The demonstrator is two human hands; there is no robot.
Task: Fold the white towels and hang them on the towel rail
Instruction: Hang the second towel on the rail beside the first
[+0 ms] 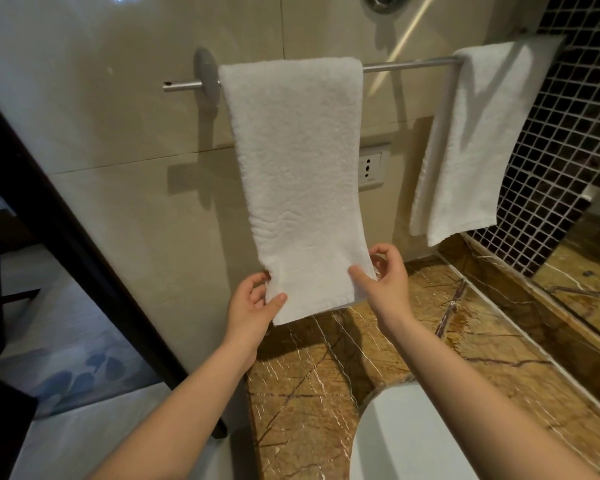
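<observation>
Near towel (pixel 291 161): folded over the towel rail (pixel 406 65); I fear a hard tug slides it off
Far towel (pixel 478 140): hangs at the rail's right end
Left hand (pixel 253 303): pinches the near towel's lower left corner
Right hand (pixel 383 282): pinches the right corner; uneven pull skews it

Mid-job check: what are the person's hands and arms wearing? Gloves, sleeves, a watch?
The left hand and right hand have no gloves or visible rings; both forearms are bare to the frame edge, with no sleeve, watch or bracelet.
</observation>
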